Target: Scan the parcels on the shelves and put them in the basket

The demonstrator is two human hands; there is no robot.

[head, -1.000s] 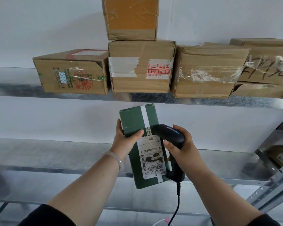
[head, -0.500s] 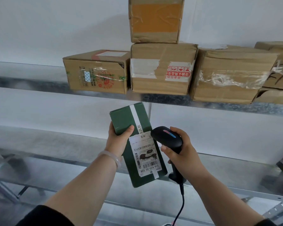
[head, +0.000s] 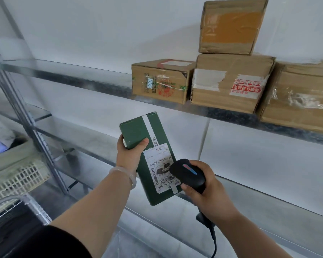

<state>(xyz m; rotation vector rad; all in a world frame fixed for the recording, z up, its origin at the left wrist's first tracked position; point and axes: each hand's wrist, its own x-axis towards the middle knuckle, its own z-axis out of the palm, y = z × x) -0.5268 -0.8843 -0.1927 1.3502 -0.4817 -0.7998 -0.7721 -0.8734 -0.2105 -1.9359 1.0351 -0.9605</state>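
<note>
- Green parcel (head: 147, 157), head view: held tilted in front of the shelving, below the upper shelf (head: 101, 86); left hand (head: 130, 152) closed round its upper left edge, thumb on the front face.
- Right hand (head: 203, 185) wrapped round the black scanner (head: 187, 175), its head just over the label (head: 161, 168).
- Step judged: scanning; next calls for carrying the parcel left to the basket (head: 17, 175).

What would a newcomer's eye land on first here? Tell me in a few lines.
First, the green parcel at centre, held in the left hand, its white label facing the camera. The right hand aims a black scanner at that label. Next, the brown cardboard boxes on the upper shelf at right, one stacked on another.
</note>
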